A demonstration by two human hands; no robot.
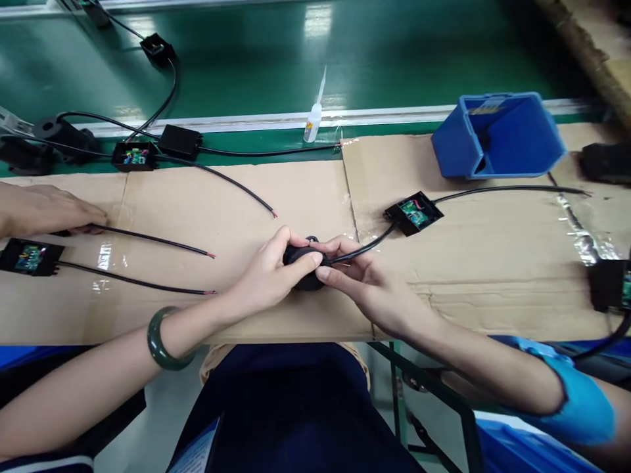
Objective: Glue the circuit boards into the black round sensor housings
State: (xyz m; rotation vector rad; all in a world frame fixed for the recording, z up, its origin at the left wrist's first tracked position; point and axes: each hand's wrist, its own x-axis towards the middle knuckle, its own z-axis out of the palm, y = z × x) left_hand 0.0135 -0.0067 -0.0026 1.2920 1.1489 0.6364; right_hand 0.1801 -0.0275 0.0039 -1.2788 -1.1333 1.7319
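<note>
A rounded black plastic part (308, 284) is gripped by my left hand (266, 272), with the thumb pressed on its top near the edge. My right hand (369, 282) pinches at the part's right side, where a black cable (365, 248) comes out; the fingers cover the exact joint. That cable runs up to an open black box (414, 213) with a green circuit board inside, lying on the cardboard. From the box's far side another black cable (507, 188) stretches right and ends in bare wire tips.
A blue bin (497, 141) stands at the back right. A small white dropper bottle (313, 123) is by the metal rail. More black boxes (134, 156) with cables lie left, near another person's hand (54, 209). Cardboard (236, 190) covers the bench front.
</note>
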